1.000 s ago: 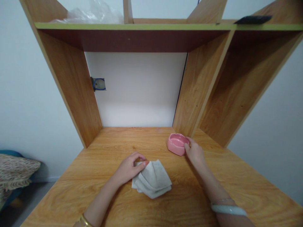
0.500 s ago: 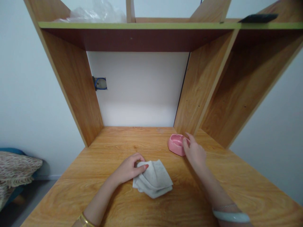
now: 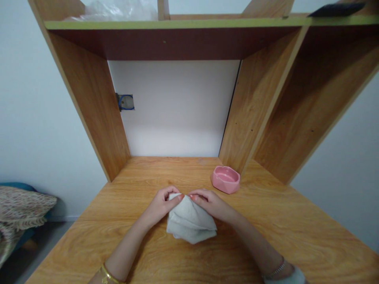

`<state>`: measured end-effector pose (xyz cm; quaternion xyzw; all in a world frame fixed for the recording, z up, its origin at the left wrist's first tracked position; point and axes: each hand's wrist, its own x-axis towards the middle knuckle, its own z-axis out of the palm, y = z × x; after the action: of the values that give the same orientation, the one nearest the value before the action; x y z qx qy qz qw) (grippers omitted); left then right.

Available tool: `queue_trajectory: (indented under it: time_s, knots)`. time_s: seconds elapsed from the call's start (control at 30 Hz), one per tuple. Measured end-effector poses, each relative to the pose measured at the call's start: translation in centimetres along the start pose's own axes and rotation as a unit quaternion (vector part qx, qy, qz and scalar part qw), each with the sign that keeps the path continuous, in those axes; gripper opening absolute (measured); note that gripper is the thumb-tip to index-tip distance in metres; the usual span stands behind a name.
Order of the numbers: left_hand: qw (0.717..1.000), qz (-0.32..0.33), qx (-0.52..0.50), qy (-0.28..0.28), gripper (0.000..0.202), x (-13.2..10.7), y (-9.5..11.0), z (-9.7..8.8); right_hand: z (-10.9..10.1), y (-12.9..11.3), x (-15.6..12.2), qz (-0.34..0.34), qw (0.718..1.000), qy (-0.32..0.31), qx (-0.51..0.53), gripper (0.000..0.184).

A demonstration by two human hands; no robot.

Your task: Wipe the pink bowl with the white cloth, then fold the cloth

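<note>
A folded light grey cloth (image 3: 192, 223) hangs from both of my hands just above the wooden desk, its lower edge drooping toward me. My left hand (image 3: 166, 203) pinches its upper left corner, thumb on top and fingers behind. At the upper right edge, my right hand (image 3: 211, 203) grips the same cloth with its thumb in front; the other fingertips are partly hidden behind the fabric. A pink faceted ashtray (image 3: 226, 180) sits on the desk beyond my right hand, apart from it, near the foot of the upright panel.
The wooden desktop (image 3: 166, 262) runs under my arms. Upright panels (image 3: 89, 106) flank a white back wall with an open socket box (image 3: 126, 102). Overhead, a shelf (image 3: 166, 25) bears a clear plastic bag (image 3: 118, 11) and a dark flat object (image 3: 337, 9). A patterned fringed blanket (image 3: 23, 209) lies at far left.
My right hand has let go of the ashtray and come left and nearer to grip the cloth. The ashtray stays by the panel. My left hand keeps its hold.
</note>
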<state>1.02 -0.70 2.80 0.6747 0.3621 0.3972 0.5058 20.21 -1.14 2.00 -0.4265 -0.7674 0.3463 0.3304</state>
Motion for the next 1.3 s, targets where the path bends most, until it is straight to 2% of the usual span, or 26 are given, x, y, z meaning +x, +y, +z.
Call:
queue_trajectory:
  time_s: [0.2,0.3,0.4,0.47,0.5,0.57,0.6,0.63,0.7,0.77,0.8,0.9,0.97,1.13,1.2,1.3]
  knots:
    - [0.994,-0.052,-0.083,0.056,0.032,0.8,-1.0,0.3,-0.4,-0.4,0.0,-0.012,0.995,0.06,-0.074,0.029]
    - [0.98,-0.091,-0.153,0.088,0.032,1.0,-1.2,0.5,-0.1,-1.5,-0.3,-0.035,0.993,0.055,-0.095,0.033]
    - [0.965,-0.108,-0.223,0.089,0.03,0.7,-0.9,0.6,0.6,-2.7,-0.7,-0.069,0.989,0.038,-0.127,0.056]
    - [0.955,-0.122,-0.266,0.041,0.031,0.5,-0.4,0.5,0.9,-3.0,-0.8,-0.082,0.984,0.047,-0.152,0.069]
    - [0.95,-0.13,-0.283,0.0,0.032,0.4,-0.2,0.5,1.0,-3.0,-0.8,-0.083,0.981,0.06,-0.163,0.069]
    - [0.941,-0.137,-0.298,-0.082,0.037,0.3,0.0,0.4,0.8,-2.4,-0.7,-0.072,0.979,0.09,-0.168,0.059]
    - [0.943,-0.131,-0.287,-0.106,0.038,0.3,-0.1,0.3,0.6,-2.0,-0.5,-0.06,0.98,0.104,-0.161,0.051]
    - [0.952,-0.119,-0.261,-0.108,0.038,0.3,-0.3,0.3,0.4,-1.6,-0.4,-0.047,0.981,0.115,-0.147,0.044]
    - [0.981,-0.082,-0.16,-0.074,0.033,0.5,-0.9,0.3,-0.1,-0.7,-0.1,-0.02,0.986,0.129,-0.104,0.033]
    - [0.999,-0.04,-0.013,-0.03,0.026,0.6,-1.6,0.2,-0.5,-0.3,0.1,-0.002,0.987,0.151,-0.062,0.027]
    - [0.997,-0.02,0.068,-0.012,0.024,0.6,-1.9,0.1,-0.7,-0.3,0.1,0.003,0.985,0.166,-0.045,0.025]
    - [0.959,-0.008,0.284,0.017,0.024,0.4,-2.2,-0.3,-1.0,-0.6,0.2,0.014,0.976,0.218,-0.005,0.022]
    - [0.931,-0.03,0.363,0.0,0.026,0.1,-2.0,-0.7,-1.3,-0.8,0.3,0.027,0.968,0.249,0.015,0.022]
    - [0.904,-0.081,0.416,-0.055,0.025,-0.2,-1.3,-1.5,-2.0,0.0,0.6,0.059,0.947,0.312,0.046,0.035]
    - [0.897,-0.096,0.428,-0.048,0.023,-0.2,-1.1,-1.7,-2.2,0.8,0.7,0.06,0.938,0.34,0.036,0.04]
    - [0.874,-0.11,0.474,0.005,0.019,-0.2,-0.9,-2.2,-2.4,2.0,0.8,0.074,0.924,0.375,0.007,0.047]
